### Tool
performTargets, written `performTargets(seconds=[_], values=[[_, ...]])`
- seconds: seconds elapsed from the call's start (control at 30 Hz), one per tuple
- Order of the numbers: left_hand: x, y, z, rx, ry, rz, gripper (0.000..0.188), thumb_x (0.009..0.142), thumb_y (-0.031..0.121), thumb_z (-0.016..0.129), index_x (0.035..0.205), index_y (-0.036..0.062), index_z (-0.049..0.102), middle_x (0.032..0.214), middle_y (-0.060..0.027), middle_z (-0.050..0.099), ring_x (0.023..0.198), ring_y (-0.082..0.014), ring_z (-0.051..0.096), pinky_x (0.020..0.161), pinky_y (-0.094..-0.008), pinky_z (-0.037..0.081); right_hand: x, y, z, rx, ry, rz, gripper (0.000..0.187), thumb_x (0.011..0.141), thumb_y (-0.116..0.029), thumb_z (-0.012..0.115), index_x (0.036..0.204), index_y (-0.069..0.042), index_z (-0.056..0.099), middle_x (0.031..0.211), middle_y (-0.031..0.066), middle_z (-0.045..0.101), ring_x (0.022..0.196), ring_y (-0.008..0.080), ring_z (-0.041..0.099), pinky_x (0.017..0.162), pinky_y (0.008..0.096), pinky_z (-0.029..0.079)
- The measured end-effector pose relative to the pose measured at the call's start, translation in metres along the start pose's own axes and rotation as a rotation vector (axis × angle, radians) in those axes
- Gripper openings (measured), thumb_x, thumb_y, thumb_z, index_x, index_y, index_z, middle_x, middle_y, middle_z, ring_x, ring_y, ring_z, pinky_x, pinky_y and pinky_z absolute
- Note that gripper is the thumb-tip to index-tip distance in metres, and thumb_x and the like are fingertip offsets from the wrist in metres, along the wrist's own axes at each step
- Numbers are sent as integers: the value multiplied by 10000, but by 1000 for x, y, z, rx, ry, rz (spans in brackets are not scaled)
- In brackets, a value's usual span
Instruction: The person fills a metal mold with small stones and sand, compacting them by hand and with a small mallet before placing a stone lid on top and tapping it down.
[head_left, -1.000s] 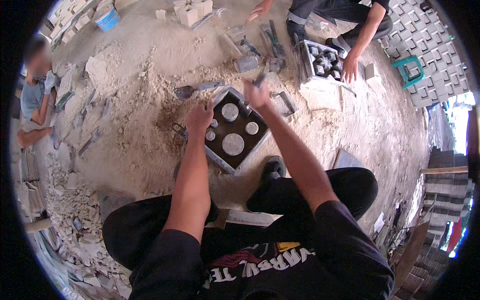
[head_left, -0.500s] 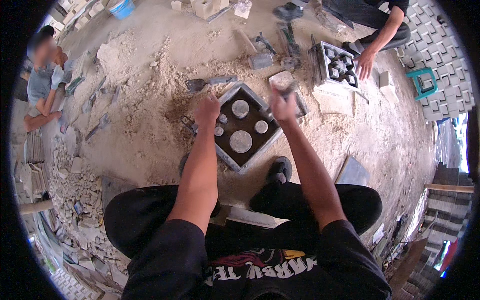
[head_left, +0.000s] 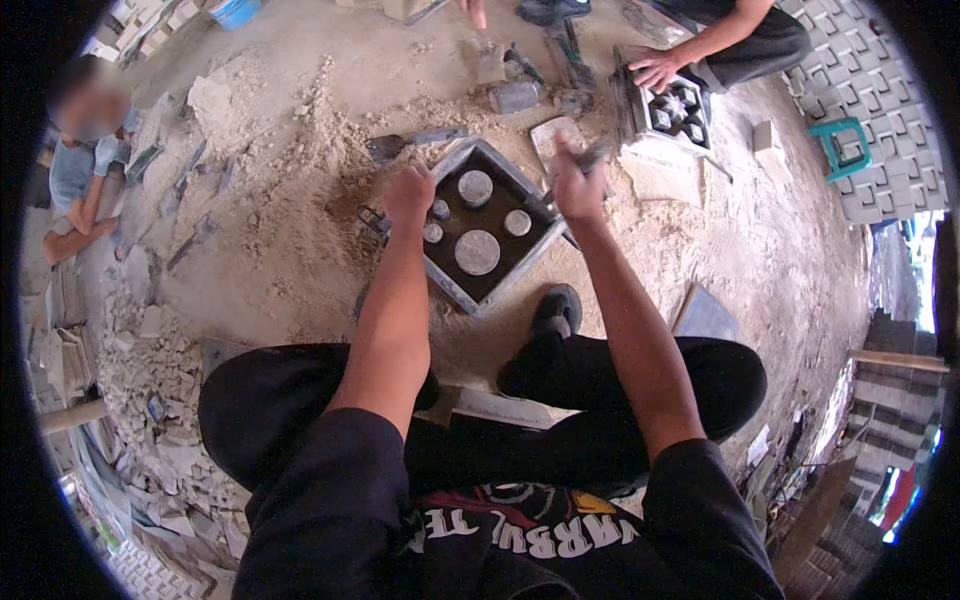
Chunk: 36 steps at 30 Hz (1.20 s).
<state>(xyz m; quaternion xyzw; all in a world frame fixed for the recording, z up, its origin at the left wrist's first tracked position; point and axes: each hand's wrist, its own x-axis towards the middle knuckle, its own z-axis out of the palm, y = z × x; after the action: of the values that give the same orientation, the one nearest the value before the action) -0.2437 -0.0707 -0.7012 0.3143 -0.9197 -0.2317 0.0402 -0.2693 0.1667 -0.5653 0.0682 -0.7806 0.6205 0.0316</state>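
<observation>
Between my feet and the tools lies a square metal mould (head_left: 517, 277), turned cornerwise, with several round pale discs of different sizes standing in its dark bed. My left hand (head_left: 408, 193) is closed over its upper-left side, fingers curled on the rim. Just off the right corner, my right hand (head_left: 578, 190) is blurred and closed round a dark object (head_left: 594, 156) whose kind I cannot make out. Behind that hand a pale, dusty flat piece (head_left: 548, 137) rests on the ground.
A co-worker's hand (head_left: 657, 70) touches a second mould (head_left: 676, 141) with star-like shapes. Mallets (head_left: 514, 97) and a trowel (head_left: 385, 148) lie beyond my mould. Another person (head_left: 75, 175) sits far left. Rubble (head_left: 150, 390) covers the left ground; a teal stool (head_left: 840, 150) stands right.
My right hand has shifted slightly right, with the dark object. The co-worker's hand has moved from the second mould's right side to its far left edge. Another hand appears at the top.
</observation>
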Motion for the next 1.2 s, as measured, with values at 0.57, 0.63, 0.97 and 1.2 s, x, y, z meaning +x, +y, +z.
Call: performTargets(seconds=[0.57,0.63,0.97,1.2], values=[[3,-6,10,19,50,80,496,926,371,340,865,25,689,849,-219,666,844,-389,649,795,-494,508,-11,0,13,-275,409,-34,562,914,-460,532,577,-13,476,524,20,455,523,135,399,511,343,363],[-10,6,-5,11,10,-9,497,923,375,340,877,22,687,875,-222,664,862,-387,647,802,-493,506,-8,-27,10,-117,309,185,571,920,-474,506,604,1,486,513,49,445,525,144,395,526,355,372],[1,5,-3,-26,-115,101,581,931,463,315,951,-6,657,973,-252,638,947,-415,610,859,-494,473,-8,-29,-10,-122,-96,159,495,908,-501,519,798,-32,630,604,31,542,624,86,510,543,290,400],[7,21,-10,-25,-258,557,511,939,428,383,1092,-28,555,1043,-261,609,983,-449,571,878,-498,440,-7,-28,-50,-112,-621,-112,459,966,-389,463,707,-20,550,665,54,558,608,121,523,548,291,425]])
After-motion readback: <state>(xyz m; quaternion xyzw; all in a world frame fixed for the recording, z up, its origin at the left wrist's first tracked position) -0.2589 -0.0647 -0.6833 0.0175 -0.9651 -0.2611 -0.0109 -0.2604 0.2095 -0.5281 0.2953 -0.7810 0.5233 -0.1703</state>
